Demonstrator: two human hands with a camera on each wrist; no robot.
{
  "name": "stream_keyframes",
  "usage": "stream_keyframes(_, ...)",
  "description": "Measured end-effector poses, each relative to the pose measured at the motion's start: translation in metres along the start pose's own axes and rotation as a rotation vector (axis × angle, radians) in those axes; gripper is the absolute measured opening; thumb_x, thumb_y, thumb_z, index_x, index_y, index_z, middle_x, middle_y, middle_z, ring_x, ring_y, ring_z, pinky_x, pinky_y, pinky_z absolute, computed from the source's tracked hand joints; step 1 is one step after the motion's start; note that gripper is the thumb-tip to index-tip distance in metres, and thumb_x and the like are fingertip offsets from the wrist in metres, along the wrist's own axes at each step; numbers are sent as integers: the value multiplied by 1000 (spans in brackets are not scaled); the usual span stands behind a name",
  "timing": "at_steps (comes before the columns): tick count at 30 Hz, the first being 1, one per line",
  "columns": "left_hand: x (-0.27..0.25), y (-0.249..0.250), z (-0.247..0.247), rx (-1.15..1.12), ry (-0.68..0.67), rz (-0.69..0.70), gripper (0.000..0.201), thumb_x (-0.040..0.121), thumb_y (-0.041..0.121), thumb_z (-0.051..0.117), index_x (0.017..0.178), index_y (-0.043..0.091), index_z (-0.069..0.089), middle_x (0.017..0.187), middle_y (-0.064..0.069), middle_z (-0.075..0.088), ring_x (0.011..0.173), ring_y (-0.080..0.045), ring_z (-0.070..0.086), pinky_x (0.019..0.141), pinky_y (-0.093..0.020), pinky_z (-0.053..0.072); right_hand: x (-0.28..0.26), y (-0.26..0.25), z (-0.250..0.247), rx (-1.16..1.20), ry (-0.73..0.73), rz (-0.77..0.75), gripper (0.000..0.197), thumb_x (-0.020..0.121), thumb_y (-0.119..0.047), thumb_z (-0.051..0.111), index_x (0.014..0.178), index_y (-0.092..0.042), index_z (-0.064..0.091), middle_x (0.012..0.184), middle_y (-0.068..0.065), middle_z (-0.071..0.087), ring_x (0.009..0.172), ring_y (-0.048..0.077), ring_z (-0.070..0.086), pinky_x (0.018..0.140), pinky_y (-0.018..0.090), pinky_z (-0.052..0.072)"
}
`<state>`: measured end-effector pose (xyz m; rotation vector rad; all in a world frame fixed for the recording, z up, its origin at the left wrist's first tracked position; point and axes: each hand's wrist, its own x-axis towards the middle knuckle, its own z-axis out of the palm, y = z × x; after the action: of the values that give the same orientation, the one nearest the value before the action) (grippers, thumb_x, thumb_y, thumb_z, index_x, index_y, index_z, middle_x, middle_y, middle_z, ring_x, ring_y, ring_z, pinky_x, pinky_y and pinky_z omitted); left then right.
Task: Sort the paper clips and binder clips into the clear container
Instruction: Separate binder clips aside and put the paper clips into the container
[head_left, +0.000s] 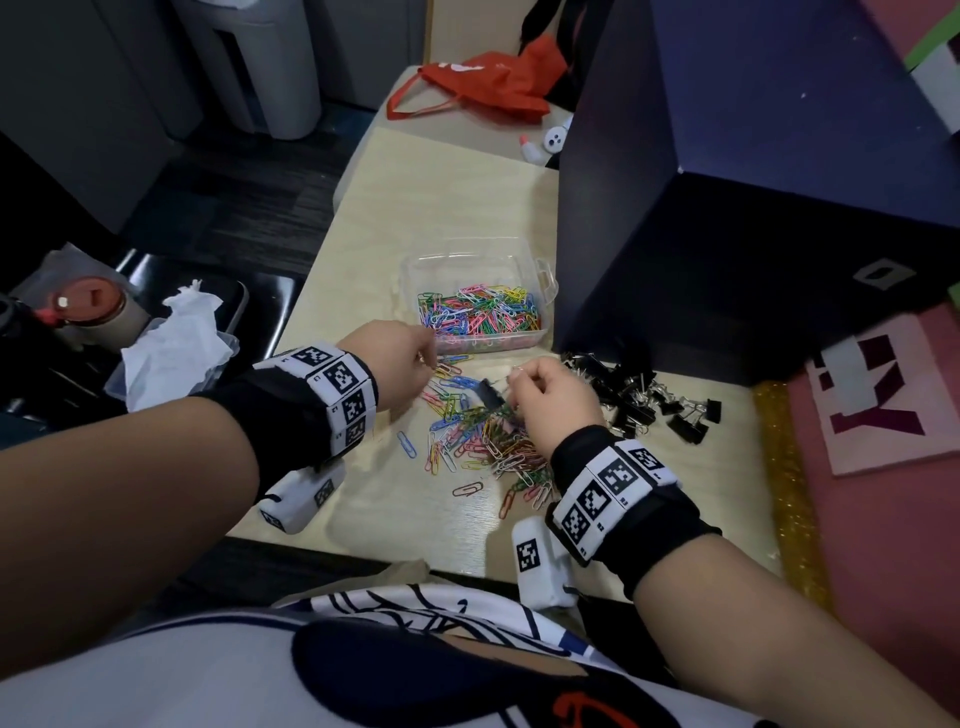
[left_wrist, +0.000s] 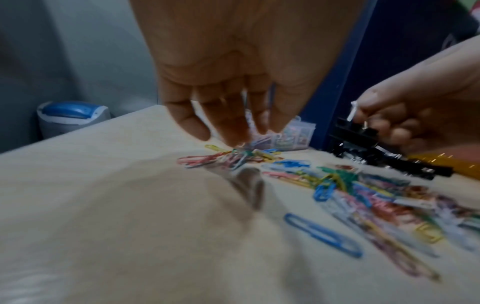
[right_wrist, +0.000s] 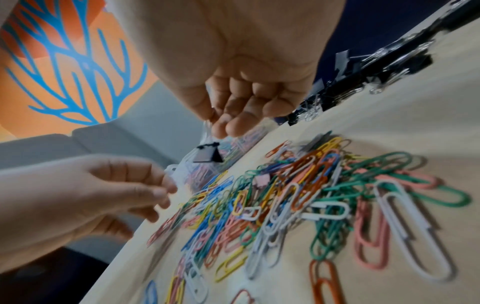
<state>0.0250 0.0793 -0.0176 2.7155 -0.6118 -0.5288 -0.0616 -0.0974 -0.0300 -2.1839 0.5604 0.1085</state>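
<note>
From my feed, the desk (head_left: 363, 171) carries everything. Against the dark box (head_left: 727, 208) on its right side sits the clear container (head_left: 540, 275), open-topped, its long axis running roughly parallel to the near edge; I see only coloured paper clips in it, heaped across the floor. Toward the near edge from it spreads the loose pile of paper clips (head_left: 483, 441), clips pointing every which way, with a single blue one (head_left: 407, 444) lying apart on the left, long axis slanting toward the near edge. The black binder clips (head_left: 649, 402) lie heaped to the right of that pile, by the foot of the box.

My left hand (head_left: 395, 358) hovers by the container's near left corner, fingertips (left_wrist: 233, 133) bunched downward onto a few paper clips; I cannot tell whether they are actually pinched. My right hand (head_left: 556, 400) is curled, pinching the wire handle of one binder clip (right_wrist: 209, 154), which hangs black body downward over the pile's far edge.
</note>
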Motion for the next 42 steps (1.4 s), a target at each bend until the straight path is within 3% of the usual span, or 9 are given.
stream_keyframes(5,3,-9,8,165,-57,-220,44,89,31,54,130,17,48,126,-14,44,112,-36,49,92,-41,44,10,20,-18,63,271,195,19,91,-32,51,96,-17,61,90,6,71,85,30,67,81,41,54)
stream_keyframes(11,-1,5,20,177,-179,-93,46,90,30,52,134,17,46,127,-13,43,114,-34,51,98,-42,45,12,32,-41,185,483,298,28,96,-24,51,120,-12,49,112,7,68,101,28,64,76,25,43)
stream_keyframes(15,-6,16,27,139,-264,17,45,90,30,53,134,21,49,129,-9,42,114,-29,54,99,-39,44,5,27,-40,130,472,299,45,91,-16,59,133,-11,43,139,11,42,111,28,56,79,22,37)
stream_keyframes(18,-3,19,24,123,-238,7,45,90,28,53,133,21,48,131,-9,42,114,-29,54,98,-39,46,-5,24,-31,-22,419,152,36,88,-10,59,123,-12,50,135,11,37,106,28,55,80,22,36)
stream_keyframes(22,2,21,15,160,-173,-56,49,90,29,52,136,18,41,129,-12,42,111,-32,54,90,-40,48,-10,20,-19,-332,58,-89,14,90,-15,54,98,-21,64,109,2,55,93,22,60,84,28,47)
stream_keyframes(27,0,24,19,277,-218,-67,42,90,31,51,130,16,47,130,-13,42,112,-33,51,92,-41,47,-13,15,-6,-629,-274,-231,25,91,-22,53,112,-32,62,115,-1,54,110,21,51,97,37,44)
stream_keyframes(32,-5,23,25,248,-267,21,41,87,30,51,127,25,51,129,-7,41,113,-31,48,94,-45,46,-9,18,1,-737,-241,-286,27,92,-21,50,117,-29,57,117,1,54,113,25,50,96,38,41)
stream_keyframes(37,-5,21,15,268,-68,-197,41,88,37,52,126,23,51,125,-6,45,115,-29,46,87,-43,43,-6,22,0,-810,-207,-321,27,92,-17,45,116,-22,57,117,1,55,114,25,51,95,37,37)
stream_keyframes(42,-4,13,14,299,-142,-187,40,89,37,49,123,17,54,131,-3,47,117,-27,48,90,-43,44,-7,21,-4,-761,-177,-291,26,92,-21,44,113,-23,59,116,1,56,110,24,53,95,37,37)
